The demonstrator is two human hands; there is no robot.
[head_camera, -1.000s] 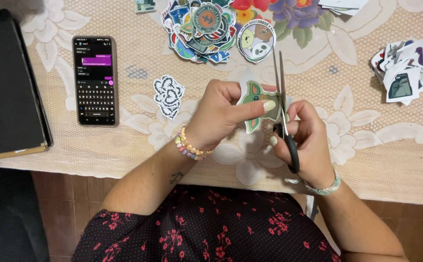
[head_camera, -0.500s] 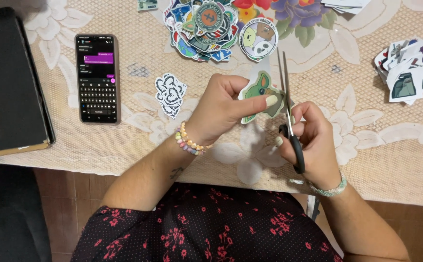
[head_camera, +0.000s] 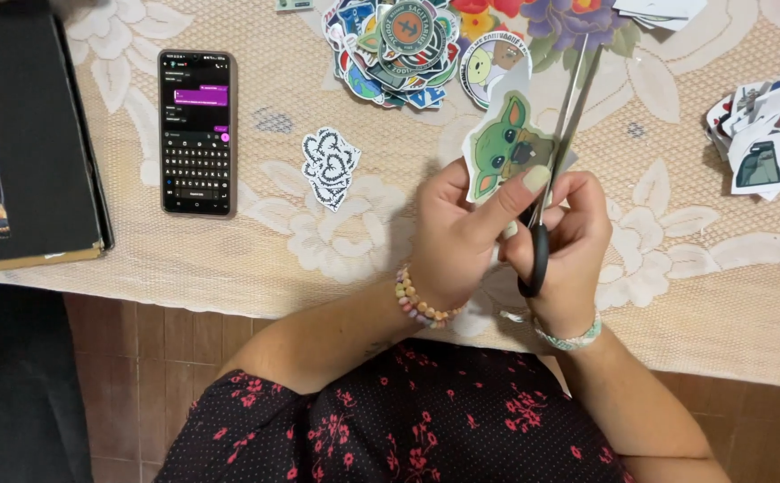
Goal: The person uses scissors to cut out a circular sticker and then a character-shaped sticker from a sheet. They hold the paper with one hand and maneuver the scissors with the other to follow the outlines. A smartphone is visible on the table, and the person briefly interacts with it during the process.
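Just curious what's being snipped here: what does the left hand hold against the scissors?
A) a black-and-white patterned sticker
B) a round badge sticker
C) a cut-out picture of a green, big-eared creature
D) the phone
C: the left hand pinches the green big-eared cut-out at the blades of the scissors, which the right hand works; the black-and-white sticker and the phone lie untouched on the tablecloth.
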